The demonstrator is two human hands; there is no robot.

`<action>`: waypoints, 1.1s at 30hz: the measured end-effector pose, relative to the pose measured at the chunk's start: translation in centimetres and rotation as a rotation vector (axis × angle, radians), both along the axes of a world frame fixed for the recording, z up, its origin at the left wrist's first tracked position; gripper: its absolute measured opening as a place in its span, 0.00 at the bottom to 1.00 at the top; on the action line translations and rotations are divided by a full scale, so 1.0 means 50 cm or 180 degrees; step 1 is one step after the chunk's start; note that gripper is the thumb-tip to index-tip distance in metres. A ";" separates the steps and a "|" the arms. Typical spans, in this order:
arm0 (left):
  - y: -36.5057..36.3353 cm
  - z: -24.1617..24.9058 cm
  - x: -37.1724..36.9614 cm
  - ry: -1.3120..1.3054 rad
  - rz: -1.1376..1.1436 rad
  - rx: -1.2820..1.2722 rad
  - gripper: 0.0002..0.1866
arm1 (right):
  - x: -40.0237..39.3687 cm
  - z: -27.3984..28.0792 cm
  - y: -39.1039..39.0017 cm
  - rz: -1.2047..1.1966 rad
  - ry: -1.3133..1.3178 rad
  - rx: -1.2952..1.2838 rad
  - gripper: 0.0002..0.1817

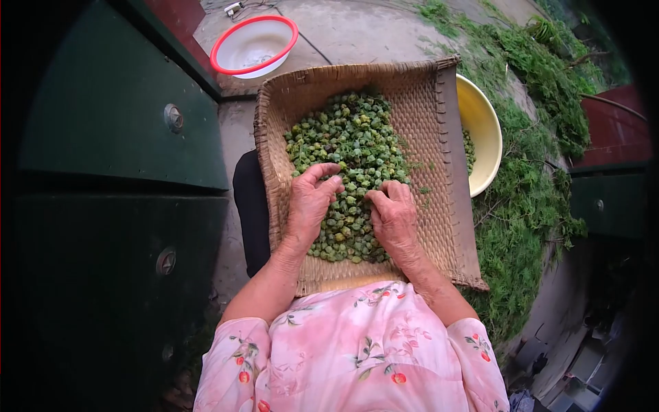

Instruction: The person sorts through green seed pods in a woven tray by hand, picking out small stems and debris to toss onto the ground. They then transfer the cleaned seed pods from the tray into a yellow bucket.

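Observation:
A woven winnowing tray (425, 103) rests on my lap, holding a heap of small green seed pods (347, 134). My left hand (309, 202) lies on the near left part of the heap, fingers curled over the pods with the thumb raised. My right hand (392, 213) rests on the near right part, fingers bent down into the pods. Both hands touch the heap; whether either pinches a pod I cannot tell.
A yellow bowl (484, 123) with some pods stands right of the tray, partly under its edge. A white basin with a red rim (254, 44) sits on the concrete ahead. Cut green branches (535, 178) pile at the right. A dark green metal door (110, 137) stands at left.

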State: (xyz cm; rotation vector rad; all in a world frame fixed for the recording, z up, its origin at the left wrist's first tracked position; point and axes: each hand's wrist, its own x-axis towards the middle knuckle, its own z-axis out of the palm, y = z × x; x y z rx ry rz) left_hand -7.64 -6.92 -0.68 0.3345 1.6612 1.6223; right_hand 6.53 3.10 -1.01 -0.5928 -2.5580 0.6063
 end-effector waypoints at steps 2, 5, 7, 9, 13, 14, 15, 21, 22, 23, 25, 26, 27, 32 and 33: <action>0.000 -0.004 0.001 0.0006 -0.0018 0.0012 0.13 | -0.002 0.004 -0.003 0.0022 0.0040 -0.0059 0.09; 0.000 -0.006 0.001 0.0036 -0.0029 0.0004 0.13 | -0.004 -0.008 -0.004 0.0227 -0.0111 0.0244 0.09; 0.000 -0.006 0.001 0.0022 -0.0052 -0.0017 0.12 | -0.006 -0.014 -0.004 0.0228 -0.0172 0.0391 0.09; 0.001 -0.005 0.001 -0.0021 -0.0063 -0.0018 0.12 | -0.008 -0.013 -0.002 0.0226 -0.0163 0.0366 0.08; 0.000 -0.013 0.001 -0.0120 -0.0062 0.0051 0.11 | -0.004 -0.011 0.001 0.0167 0.0130 -0.0076 0.07; 0.000 -0.016 0.000 -0.0132 -0.0064 0.0079 0.11 | -0.003 -0.011 0.002 0.0137 0.0238 -0.0195 0.07; 0.000 -0.013 -0.001 -0.0159 -0.0144 0.0048 0.11 | -0.002 -0.011 0.004 0.0048 0.0347 -0.0349 0.07; 0.002 0.009 0.011 -0.0308 -0.0855 0.0068 0.15 | 0.010 -0.005 0.015 -0.0303 0.0666 -0.1406 0.05; 0.003 0.011 0.013 -0.0248 -0.0973 0.0062 0.16 | 0.010 -0.003 0.014 -0.0308 0.0692 -0.1615 0.05; 0.003 0.015 0.014 -0.0189 -0.1090 0.0054 0.16 | 0.010 0.001 0.012 -0.0311 0.0716 -0.1826 0.05; 0.004 0.021 0.012 -0.0231 -0.1228 0.0022 0.17 | 0.011 0.001 0.008 -0.0229 0.0797 -0.2036 0.04; 0.004 0.019 0.010 -0.0194 -0.1281 -0.0079 0.16 | 0.011 -0.002 0.005 -0.0246 0.0878 -0.2368 0.03; 0.005 0.014 0.007 -0.0156 -0.1335 -0.0179 0.16 | 0.010 -0.004 0.002 -0.0263 0.0960 -0.2698 0.03; 0.010 0.002 0.025 -0.0289 -0.1133 0.0409 0.11 | 0.009 0.002 0.007 -0.0445 0.0943 -0.3774 0.04; 0.009 -0.003 0.021 -0.0287 -0.1234 0.0369 0.11 | 0.010 -0.006 0.007 -0.0398 0.0983 -0.3854 0.05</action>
